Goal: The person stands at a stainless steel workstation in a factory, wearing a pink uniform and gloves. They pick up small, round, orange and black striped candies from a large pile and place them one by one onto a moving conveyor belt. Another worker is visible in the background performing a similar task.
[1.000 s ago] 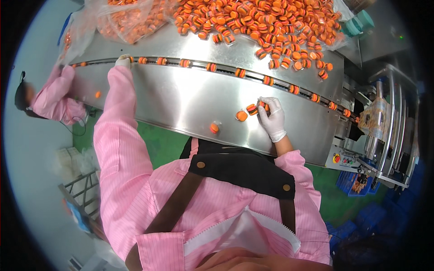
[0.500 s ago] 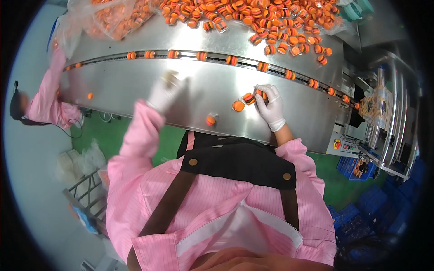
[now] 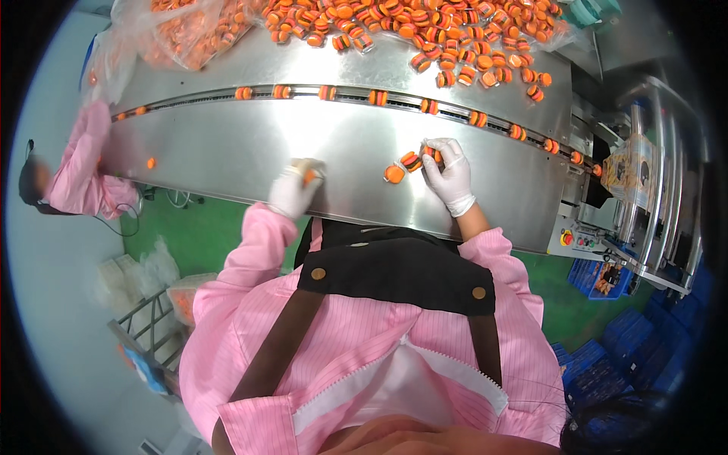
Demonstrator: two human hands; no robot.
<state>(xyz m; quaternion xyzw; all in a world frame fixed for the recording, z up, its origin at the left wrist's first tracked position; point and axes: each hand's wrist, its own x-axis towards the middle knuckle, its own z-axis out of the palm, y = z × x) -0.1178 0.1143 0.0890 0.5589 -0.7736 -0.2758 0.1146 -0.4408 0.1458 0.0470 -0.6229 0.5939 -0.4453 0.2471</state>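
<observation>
My gloved left hand (image 3: 294,189) is near the table's front edge, fingers closed around an orange burger-shaped candy (image 3: 310,176), partly hidden and slightly blurred. Farther right, my gloved right hand (image 3: 453,176) pinches another burger-shaped candy (image 3: 431,154) between thumb and fingers, just above the steel table. Beside it, to the left, lie a layered candy (image 3: 410,161) and an orange-topped one (image 3: 393,174) in clear wrapping. Beyond both hands, a narrow conveyor track (image 3: 353,95) carries a spaced row of the same striped candies.
A big heap of wrapped candies (image 3: 425,30) covers the far side, beside a clear plastic bag (image 3: 193,34) of more. A machine with metal rollers (image 3: 660,189) stands at the right end. Another person in a pink sleeve (image 3: 85,144) is at the left end.
My left hand has come back toward the front edge and now has a candy. The loose candy near that edge is gone from its place. Candies on the track have shifted.
</observation>
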